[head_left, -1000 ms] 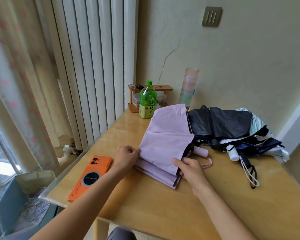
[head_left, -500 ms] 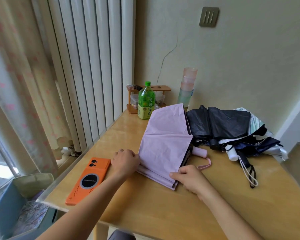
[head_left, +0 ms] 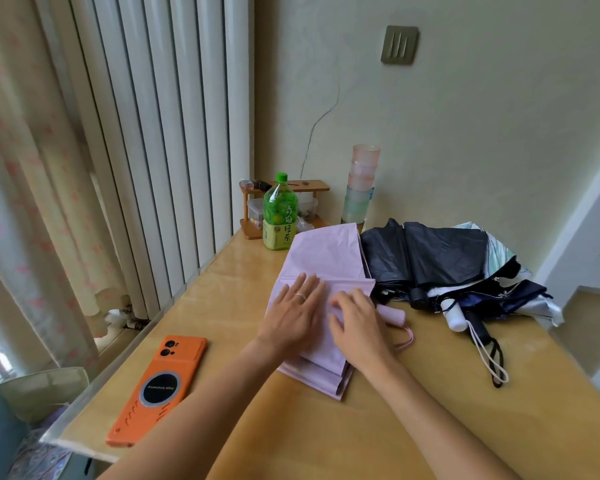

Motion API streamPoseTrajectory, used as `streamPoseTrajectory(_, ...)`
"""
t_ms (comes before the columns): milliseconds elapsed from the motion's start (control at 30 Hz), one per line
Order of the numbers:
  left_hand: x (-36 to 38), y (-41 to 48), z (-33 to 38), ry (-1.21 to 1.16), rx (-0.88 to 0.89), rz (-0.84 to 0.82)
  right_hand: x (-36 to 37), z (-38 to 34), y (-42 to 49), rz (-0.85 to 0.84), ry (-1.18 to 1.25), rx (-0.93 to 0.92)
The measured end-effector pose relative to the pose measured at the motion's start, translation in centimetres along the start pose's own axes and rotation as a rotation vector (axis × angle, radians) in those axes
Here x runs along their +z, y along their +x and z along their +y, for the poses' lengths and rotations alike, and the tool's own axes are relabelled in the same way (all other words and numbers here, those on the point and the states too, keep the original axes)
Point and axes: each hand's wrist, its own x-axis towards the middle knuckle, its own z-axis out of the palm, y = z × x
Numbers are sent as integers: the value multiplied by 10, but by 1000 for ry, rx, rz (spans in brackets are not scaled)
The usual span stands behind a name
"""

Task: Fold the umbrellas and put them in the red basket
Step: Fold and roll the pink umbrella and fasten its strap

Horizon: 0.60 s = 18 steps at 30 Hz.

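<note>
Left hand [head_left: 291, 323], right hand [head_left: 359, 327] now atop umbrella [head_left: 323, 258]

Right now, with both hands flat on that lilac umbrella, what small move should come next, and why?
Probably roll the flattened fabric into a tight bundle. The left hand and right hand lie flat on the lilac umbrella, whose panels look smoothed but not yet wrapped.

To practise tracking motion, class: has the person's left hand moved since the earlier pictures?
Yes. The left hand has slid right, away from the orange phone, from the edge of the lilac umbrella onto its canopy, lying flat.
</note>
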Motion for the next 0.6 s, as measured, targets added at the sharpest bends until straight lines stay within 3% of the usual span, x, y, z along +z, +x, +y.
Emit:
streamPoseTrajectory(100, 22, -12, -10, 36, -7, -26, 18, 9, -7, -207, -7, 82)
streamPoseTrajectory(300, 48, -21, -18, 68, -6, 4, 31, 21, -9, -191, 35, 25)
streamPoseTrajectory(367, 48, -20, -17, 82, -5, 2, 27, 22, 1, -113, 119, 36)
streamPoseTrajectory(533, 50, -20, -17, 103, -8, -8, 11, 28, 38, 322, 233, 148)
streamPoseTrajectory(600, 48, -21, -16, 102, -12, -24, 1, 31, 58, 234, 354, 317)
